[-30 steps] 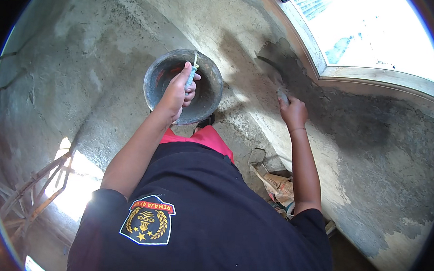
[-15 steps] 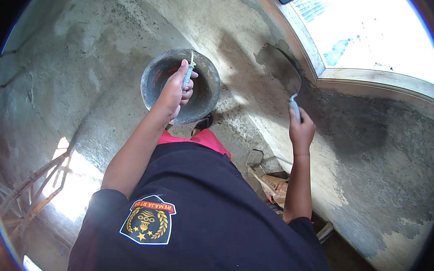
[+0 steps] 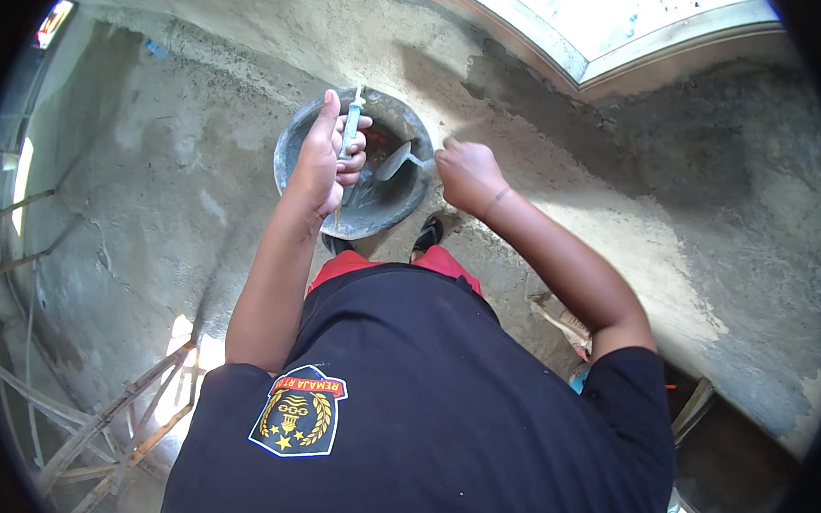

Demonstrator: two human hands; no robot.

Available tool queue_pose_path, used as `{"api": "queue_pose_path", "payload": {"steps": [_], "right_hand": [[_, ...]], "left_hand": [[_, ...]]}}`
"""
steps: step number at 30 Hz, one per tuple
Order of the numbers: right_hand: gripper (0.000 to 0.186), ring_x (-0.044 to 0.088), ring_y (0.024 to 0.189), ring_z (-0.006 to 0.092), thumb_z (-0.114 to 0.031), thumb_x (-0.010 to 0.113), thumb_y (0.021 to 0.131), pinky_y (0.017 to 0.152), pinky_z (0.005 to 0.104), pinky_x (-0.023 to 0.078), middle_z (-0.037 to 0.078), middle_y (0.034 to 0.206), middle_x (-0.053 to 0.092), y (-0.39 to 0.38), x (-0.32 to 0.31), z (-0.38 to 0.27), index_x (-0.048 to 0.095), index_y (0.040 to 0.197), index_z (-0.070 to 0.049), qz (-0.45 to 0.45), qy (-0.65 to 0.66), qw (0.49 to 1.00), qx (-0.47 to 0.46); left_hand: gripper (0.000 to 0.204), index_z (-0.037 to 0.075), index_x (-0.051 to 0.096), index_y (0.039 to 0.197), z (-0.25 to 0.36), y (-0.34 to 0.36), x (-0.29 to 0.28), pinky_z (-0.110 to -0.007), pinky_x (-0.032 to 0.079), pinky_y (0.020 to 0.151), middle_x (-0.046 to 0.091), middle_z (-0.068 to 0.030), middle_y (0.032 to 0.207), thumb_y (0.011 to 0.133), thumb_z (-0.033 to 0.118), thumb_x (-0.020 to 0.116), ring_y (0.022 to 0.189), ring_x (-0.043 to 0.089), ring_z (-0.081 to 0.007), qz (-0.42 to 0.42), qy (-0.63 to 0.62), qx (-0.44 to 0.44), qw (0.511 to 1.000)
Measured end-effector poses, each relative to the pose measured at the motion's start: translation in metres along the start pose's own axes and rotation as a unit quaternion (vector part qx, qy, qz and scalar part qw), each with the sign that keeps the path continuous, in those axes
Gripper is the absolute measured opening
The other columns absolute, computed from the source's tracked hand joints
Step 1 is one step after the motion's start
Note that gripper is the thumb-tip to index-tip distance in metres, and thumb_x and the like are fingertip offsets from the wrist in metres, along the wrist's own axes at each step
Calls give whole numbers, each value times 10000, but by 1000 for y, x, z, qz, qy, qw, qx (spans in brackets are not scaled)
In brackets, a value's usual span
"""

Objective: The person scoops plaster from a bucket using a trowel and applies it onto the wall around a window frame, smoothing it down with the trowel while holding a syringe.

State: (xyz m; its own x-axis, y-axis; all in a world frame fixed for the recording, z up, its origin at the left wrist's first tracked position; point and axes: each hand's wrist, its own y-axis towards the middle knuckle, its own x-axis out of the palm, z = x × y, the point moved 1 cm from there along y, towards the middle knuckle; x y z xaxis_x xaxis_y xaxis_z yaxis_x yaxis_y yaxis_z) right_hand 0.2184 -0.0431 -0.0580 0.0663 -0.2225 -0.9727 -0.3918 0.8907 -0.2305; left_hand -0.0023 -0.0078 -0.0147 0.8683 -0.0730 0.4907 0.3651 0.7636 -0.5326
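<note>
A dark, round bucket [image 3: 303,172] with grey smears hangs below my left hand [image 3: 332,155], whose fingers are closed round a pale green tube grip [image 3: 351,123] on its rope handle. My right hand [image 3: 470,176] is closed at the bucket's right side, holding a trowel [image 3: 397,160] whose metal blade dips inside the bucket. The bucket's contents are partly hidden by my left hand and the blade. A dark patch [image 3: 494,80] of what looks like wet plaster marks the wall below the window frame [image 3: 615,68].
A rough grey wall [image 3: 727,236] stands along the right. Crossed poles [image 3: 123,418] are at lower left. A torn paper sack [image 3: 569,325] lies behind my right arm, near a dark gap [image 3: 725,449]. My sandalled feet [image 3: 427,234] are beneath the bucket.
My right hand has brought the trowel down and left, from the wall below the window into the bucket. My left hand still grips the handle. The view has shifted.
</note>
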Motion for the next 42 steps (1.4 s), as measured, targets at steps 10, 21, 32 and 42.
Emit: {"api": "queue_pose_path", "payload": {"steps": [10,21,32,42], "right_hand": [[139,704,806,212,-152,619,818,634,320,540,76,854,706,40,0,-36,753,806,-117,-57,-106,990,-72],[101,702,807,231,-131,645,766,641,337,539,81,845,697,30,0,-47,740,777,-98,-42,-51,983,-173],[150,641,840,259,-86,624,682,700,375,516,83,895,584,20,17,-9,674,823,-81,-8,57,987,-150],[62,647,836,221,-144,649,748,672,361,509,65,881,606,18,22,-8,692,736,-101,43,-17,986,-159]], "left_hand": [[781,-16,493,1143,6,-1,17,-183,154,407,377,43,697,920,723,376,480,246,-21,-15,21,9,1000],[829,-34,486,1154,2,0,14,-188,156,413,378,37,699,906,747,365,489,247,-24,-16,8,10,1000],[856,-42,483,1166,8,-9,10,-201,166,432,379,25,709,901,760,347,512,251,-44,-14,-25,1,1000],[858,-45,482,1164,7,-3,27,-202,166,428,374,27,707,902,760,343,507,249,-42,-38,-17,-18,999]]}}
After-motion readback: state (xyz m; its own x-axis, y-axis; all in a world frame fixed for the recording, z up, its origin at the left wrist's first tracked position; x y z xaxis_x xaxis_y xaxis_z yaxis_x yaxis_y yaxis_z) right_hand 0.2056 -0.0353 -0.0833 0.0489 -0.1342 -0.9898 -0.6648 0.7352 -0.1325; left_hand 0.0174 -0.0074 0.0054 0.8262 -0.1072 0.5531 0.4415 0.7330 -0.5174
